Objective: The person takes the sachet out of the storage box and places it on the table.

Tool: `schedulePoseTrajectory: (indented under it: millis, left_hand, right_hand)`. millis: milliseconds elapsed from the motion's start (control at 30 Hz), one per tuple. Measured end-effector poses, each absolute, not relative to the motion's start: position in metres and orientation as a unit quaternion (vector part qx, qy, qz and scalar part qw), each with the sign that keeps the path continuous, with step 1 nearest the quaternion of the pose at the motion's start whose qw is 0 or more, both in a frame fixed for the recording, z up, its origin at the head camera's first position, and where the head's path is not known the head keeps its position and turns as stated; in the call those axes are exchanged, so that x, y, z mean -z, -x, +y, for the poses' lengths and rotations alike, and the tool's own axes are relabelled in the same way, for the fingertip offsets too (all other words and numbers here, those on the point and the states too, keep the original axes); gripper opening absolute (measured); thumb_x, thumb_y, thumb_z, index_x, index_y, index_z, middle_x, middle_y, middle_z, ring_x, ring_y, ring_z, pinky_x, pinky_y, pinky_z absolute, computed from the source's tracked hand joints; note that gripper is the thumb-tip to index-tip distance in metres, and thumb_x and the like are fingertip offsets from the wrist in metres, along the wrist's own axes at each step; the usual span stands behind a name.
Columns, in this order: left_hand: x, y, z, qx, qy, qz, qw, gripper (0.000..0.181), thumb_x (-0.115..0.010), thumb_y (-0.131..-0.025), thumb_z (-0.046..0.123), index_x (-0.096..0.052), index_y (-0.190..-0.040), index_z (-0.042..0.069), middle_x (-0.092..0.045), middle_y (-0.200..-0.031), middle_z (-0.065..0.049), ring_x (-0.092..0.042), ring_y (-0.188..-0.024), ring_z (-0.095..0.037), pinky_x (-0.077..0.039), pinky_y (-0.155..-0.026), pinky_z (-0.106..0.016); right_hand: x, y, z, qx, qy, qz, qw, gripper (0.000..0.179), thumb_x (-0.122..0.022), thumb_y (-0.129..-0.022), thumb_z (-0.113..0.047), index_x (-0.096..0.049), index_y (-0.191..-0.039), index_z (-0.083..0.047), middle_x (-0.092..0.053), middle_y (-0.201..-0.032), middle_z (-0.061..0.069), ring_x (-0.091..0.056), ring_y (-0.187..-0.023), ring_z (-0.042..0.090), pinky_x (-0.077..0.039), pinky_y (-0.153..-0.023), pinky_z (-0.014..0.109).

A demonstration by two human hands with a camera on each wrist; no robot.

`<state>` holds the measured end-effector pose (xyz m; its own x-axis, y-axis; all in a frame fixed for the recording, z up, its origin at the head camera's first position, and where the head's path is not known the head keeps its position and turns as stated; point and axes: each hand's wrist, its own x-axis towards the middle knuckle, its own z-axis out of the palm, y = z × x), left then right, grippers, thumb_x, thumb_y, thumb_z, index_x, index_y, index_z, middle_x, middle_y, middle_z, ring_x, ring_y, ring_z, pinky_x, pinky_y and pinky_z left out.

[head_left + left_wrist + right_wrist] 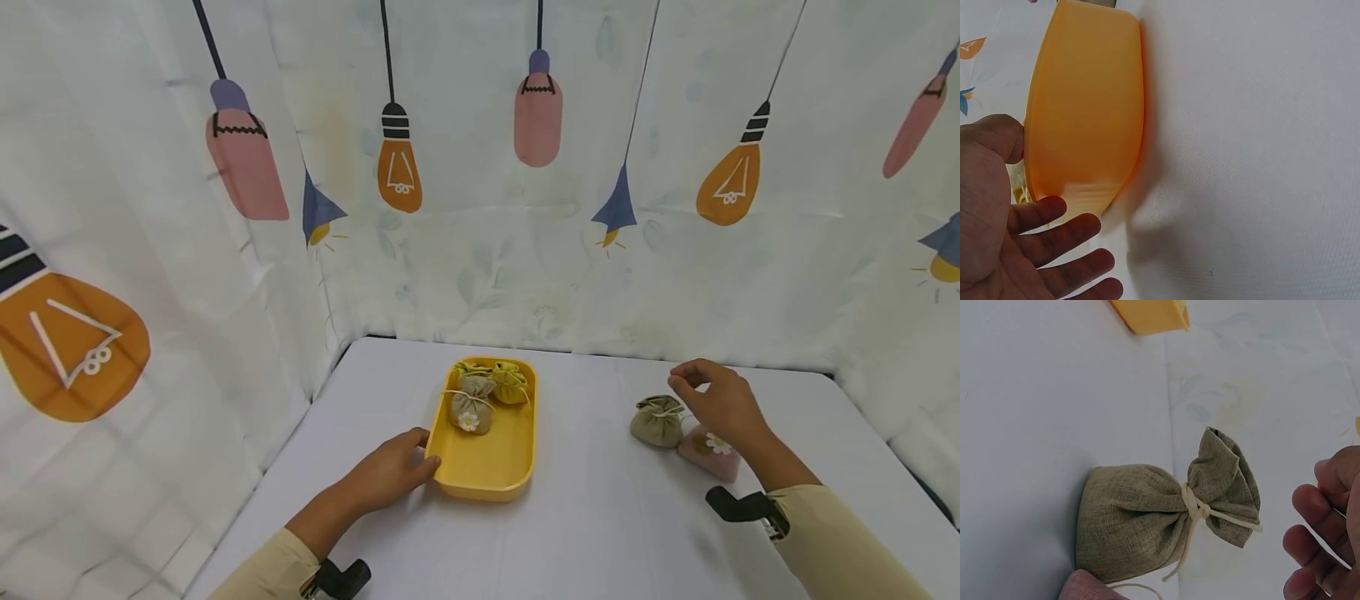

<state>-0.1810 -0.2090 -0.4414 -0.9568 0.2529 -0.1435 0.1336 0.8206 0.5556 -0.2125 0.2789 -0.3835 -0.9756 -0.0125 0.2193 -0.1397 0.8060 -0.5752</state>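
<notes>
A yellow plastic tray (487, 467) holds a grey drawstring pouch with a white flower (471, 407) and yellow-green pouches (512, 385) at its far end. At the tray's left side, my left hand (393, 473) holds the edge with the thumb over the rim; the other fingers spread loosely outside the wall (1091, 94). My right hand (720, 404) hovers over two more pouches, its fingers loosely bent and nothing visible between them. One is an olive-grey drawstring pouch (1132, 519) tied with cream cord. Beside it lies a pink pouch with a white flower (708, 454), partly behind the right hand and wrist.
Everything rests on a white-covered table (585, 517). A white curtain (480, 275) printed with hanging lamps closes off the back and sides. A black wrist mount (746, 507) sits on the right sleeve, and another (341, 579) on the left.
</notes>
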Motion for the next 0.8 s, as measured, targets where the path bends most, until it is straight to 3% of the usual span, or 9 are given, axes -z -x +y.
schedulePoseTrajectory:
  millis: [433,800]
  left_hand:
    - [0.438,0.182,-0.208,-0.281,-0.107,0.948,0.105,0.046,-0.067,-0.099,0.042,-0.059,-0.134,0.013,-0.064,-0.131,-0.003,-0.058,-0.123,-0.026,-0.047,-0.102,-0.054]
    - [0.439,0.18,-0.208,-0.282,-0.1,0.948,0.11,0.047,-0.067,-0.099,0.042,-0.059,-0.135,0.013,-0.063,-0.132,-0.004,-0.058,-0.124,-0.027,-0.047,-0.102,-0.055]
  right_hand:
    - [0.381,0.22,0.261,-0.329,-0.094,-0.936,0.086,0.034,-0.059,-0.106,-0.037,-0.066,-0.123,-0.008,-0.069,-0.116,0.014,-0.064,-0.104,0.035,-0.051,-0.081,0.047]
    - [0.386,0.229,0.236,-0.354,-0.119,-0.925,0.063,0.03,-0.065,-0.103,-0.032,-0.067,-0.122,-0.009,-0.071,-0.11,0.005,-0.066,-0.099,0.026,-0.052,-0.085,0.044]
